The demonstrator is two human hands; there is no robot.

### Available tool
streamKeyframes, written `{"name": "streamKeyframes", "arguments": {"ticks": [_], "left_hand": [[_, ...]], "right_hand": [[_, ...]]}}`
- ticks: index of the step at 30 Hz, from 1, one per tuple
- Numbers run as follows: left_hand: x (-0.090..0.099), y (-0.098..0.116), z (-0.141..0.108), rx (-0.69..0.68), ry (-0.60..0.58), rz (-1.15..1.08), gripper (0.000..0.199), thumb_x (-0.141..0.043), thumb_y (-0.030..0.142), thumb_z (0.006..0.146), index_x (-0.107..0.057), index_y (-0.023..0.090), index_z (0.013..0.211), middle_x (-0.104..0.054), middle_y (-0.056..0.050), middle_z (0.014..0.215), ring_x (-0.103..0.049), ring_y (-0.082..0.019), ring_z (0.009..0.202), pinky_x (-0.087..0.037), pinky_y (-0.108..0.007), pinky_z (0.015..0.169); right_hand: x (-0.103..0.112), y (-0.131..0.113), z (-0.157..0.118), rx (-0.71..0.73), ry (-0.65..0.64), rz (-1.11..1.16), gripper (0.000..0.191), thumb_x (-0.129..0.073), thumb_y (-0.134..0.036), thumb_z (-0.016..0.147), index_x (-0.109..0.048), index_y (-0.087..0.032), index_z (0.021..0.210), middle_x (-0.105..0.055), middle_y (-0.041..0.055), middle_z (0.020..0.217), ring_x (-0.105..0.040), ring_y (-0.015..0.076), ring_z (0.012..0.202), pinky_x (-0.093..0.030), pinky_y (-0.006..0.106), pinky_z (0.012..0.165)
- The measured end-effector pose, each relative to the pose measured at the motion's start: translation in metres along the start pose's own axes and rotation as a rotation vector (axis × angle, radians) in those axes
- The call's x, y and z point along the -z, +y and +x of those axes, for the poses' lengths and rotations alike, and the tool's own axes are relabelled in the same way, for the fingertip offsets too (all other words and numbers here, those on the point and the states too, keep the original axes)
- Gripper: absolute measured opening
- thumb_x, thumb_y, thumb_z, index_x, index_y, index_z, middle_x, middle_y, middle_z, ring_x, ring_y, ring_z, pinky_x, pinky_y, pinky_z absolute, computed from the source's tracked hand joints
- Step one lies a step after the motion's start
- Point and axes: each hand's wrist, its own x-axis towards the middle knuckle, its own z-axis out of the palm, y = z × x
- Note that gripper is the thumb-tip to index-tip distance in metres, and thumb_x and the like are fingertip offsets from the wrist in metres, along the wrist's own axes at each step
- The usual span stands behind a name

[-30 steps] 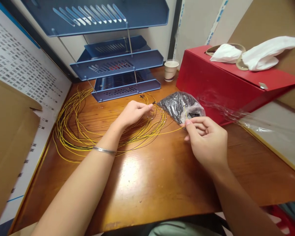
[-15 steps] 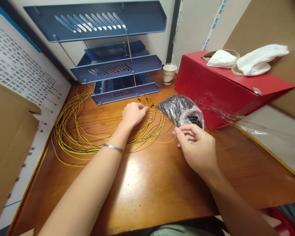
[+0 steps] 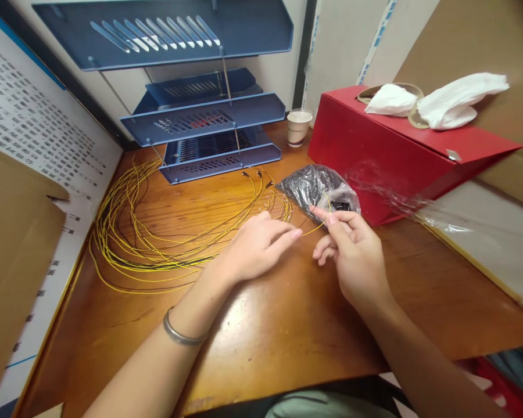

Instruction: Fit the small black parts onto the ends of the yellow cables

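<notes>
My right hand [image 3: 359, 249] pinches a thin yellow wire [image 3: 316, 228] between thumb and fingers, its short free end rising above the fingertips. My left hand [image 3: 257, 244] is over the right side of the wire coil, fingers reaching right, close to the held wire; I see nothing in its grasp. Under and left of it lies a big loose coil of yellow and black wires [image 3: 113, 255]. Several wire ends carry small black connectors [image 3: 260, 173]; others have bare-looking metal tips. Behind my right hand sits a clear plastic bag [image 3: 307, 183] full of small black pieces, its mouth rolled open.
A blue tiered file rack [image 3: 218, 165] stands at the back, with a paper cup [image 3: 298, 129] beside it. To the right is a red box [image 3: 375, 157] with white tissue [image 3: 457, 104] on top. Cardboard [image 3: 21, 244] borders the wooden table [image 3: 287, 348] on the left.
My left hand has left the black connectors and come nearer, toward my right hand. My right hand has shifted slightly right, lifting the yellow wire's end.
</notes>
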Motion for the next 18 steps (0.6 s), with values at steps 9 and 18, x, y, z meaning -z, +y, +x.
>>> {"name": "streamKeyframes", "arguments": {"ticks": [9, 18], "left_hand": [[-0.016, 0.008, -0.019, -0.076, 0.024, 0.134, 0.039, -0.040, 0.033, 0.105, -0.070, 0.020, 0.085, -0.071, -0.002, 0.081, -0.044, -0.018, 0.075, -0.031, -0.035, 0.074], [-0.015, -0.005, -0.022, -0.133, 0.066, 0.190, 0.032, -0.046, 0.028, 0.101, -0.063, 0.017, 0.077, -0.068, -0.001, 0.076, -0.044, -0.017, 0.073, -0.029, -0.035, 0.072]], "right_hand": [[-0.006, 0.006, -0.004, -0.088, -0.155, 0.119, 0.038, -0.078, -0.047, 0.081, -0.054, -0.018, 0.087, -0.078, 0.0082, 0.102, -0.052, 0.0036, 0.037, -0.038, 0.018, 0.038], [-0.005, 0.005, -0.002, -0.153, -0.105, 0.178, 0.032, -0.083, -0.042, 0.076, -0.073, -0.017, 0.095, -0.077, 0.0050, 0.095, -0.047, 0.0020, 0.040, -0.032, 0.018, 0.039]]}}
